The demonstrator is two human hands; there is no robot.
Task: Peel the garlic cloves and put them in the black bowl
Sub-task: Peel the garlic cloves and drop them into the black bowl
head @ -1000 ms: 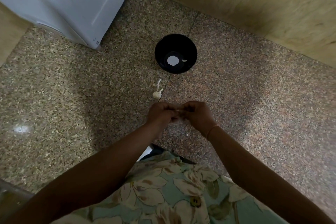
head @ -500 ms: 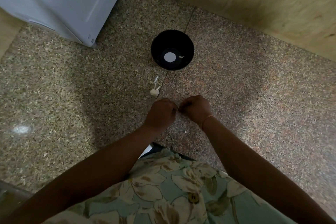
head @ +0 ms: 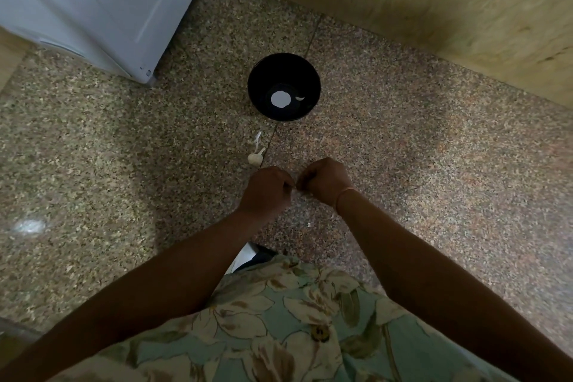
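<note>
The black bowl (head: 283, 70) stands on the speckled floor ahead of me, with a white round spot and one small pale clove (head: 300, 98) inside. A garlic bulb piece (head: 254, 158) lies on the floor between the bowl and my hands, a strip of white skin (head: 257, 137) just beyond it. My left hand (head: 266, 191) and my right hand (head: 324, 180) are curled close together above the floor, fingertips nearly meeting. They pinch a small pale garlic clove (head: 294, 191), mostly hidden by the fingers.
A white appliance (head: 102, 6) stands at the back left, its corner near the bowl. A tan wall (head: 434, 9) runs along the back right. Small skin flecks (head: 308, 223) lie under my hands. My floral-clad lap (head: 279, 319) fills the bottom.
My hands have drawn slightly apart from pressed together to fingertips nearly meeting. The view shifted a little; bowl and bulb piece stay in place.
</note>
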